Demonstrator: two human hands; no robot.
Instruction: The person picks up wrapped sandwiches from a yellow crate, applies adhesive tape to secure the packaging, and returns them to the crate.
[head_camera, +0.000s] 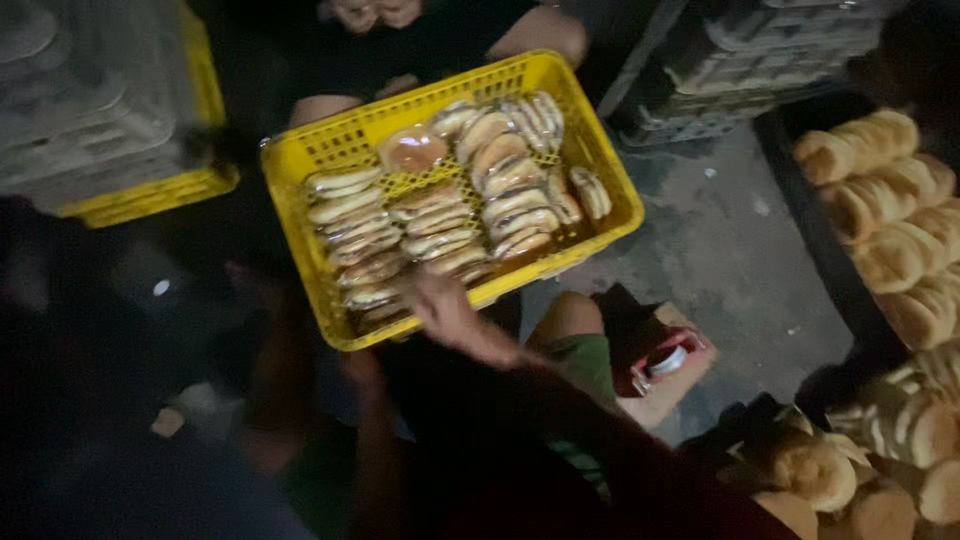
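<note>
Centre frame: yellow crate (600, 165) on the floor, filled with rows of filled buns (440, 225). Right hand (445, 310) at its near rim, fingers blurred, grip unclear. Left hand unseen. Buns likely soft, light, squashable; hold by the sides.

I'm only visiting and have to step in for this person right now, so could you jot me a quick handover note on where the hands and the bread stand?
Right hand: open, reaching over the near rim of the yellow crate, touching the front row of wrapped buns; no grip on one that I can tell.
Left hand: too dark to make out.
Crate: mostly filled with rows of buns standing on edge; some gaps at the far left and right.
Unpacked bread rolls lie on a tray at the right.
Another person sits beyond the crate.
</note>
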